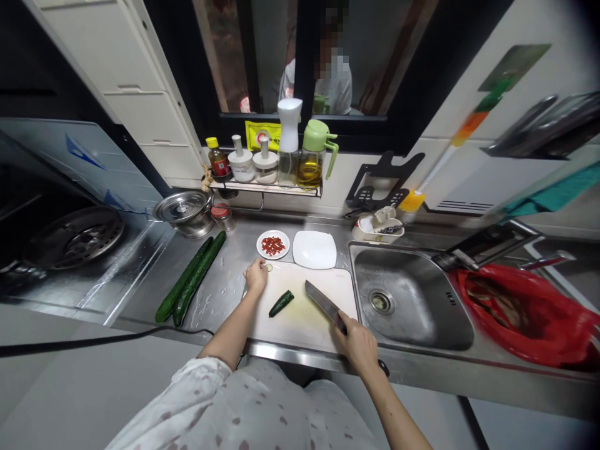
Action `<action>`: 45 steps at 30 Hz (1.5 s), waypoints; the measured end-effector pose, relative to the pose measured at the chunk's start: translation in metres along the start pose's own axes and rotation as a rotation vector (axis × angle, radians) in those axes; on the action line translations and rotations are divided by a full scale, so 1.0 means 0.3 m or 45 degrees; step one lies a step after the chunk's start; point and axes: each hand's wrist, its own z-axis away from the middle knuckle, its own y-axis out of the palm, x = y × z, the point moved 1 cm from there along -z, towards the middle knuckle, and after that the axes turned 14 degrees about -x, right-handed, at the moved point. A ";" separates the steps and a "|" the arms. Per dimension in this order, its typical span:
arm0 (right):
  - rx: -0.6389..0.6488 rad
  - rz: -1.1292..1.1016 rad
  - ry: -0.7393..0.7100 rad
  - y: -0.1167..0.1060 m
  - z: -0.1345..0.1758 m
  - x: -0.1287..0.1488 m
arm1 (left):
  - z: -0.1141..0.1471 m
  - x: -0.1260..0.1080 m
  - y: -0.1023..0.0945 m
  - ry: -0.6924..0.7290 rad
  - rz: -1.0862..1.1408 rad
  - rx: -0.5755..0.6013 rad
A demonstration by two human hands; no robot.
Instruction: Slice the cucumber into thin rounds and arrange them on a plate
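Note:
My right hand (360,345) grips a kitchen knife (324,302) by its handle, its blade angled up and left over the white cutting board (304,334). At the board's far left corner, my left hand (255,276) has its fingers curled together at a thin, pale cucumber slice (269,267), seemingly pinching its edge. A short piece of cucumber (281,304) with dark green skin lies on the board between my hands. Behind the board are a small white plate (259,252) of chopped red pieces and a white square plate (314,249).
Two long cucumbers (197,275) lie left on the steel counter. A lidded pot (184,212) and a red-lidded jar (222,216) stand behind them. To the right are the sink (412,312) and a red basin (529,340). A condiment shelf (267,187) hangs behind.

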 end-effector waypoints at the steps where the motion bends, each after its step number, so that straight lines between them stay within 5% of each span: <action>1: -0.001 -0.004 0.001 0.000 0.000 -0.002 | 0.000 -0.001 0.001 0.020 -0.006 -0.004; 13: 0.021 -0.025 0.005 0.008 -0.004 0.003 | 0.010 -0.010 -0.024 0.164 -0.116 -0.028; 20: 0.039 -0.045 -0.008 0.002 -0.011 0.016 | 0.073 -0.002 -0.068 0.052 0.103 -0.124; 30: 0.140 -0.159 -0.021 -0.038 -0.064 0.115 | 0.380 0.053 -0.130 0.641 0.574 -0.006; 45: 0.287 -0.084 -0.267 -0.042 -0.105 0.259 | 0.363 0.072 -0.038 0.959 0.594 0.024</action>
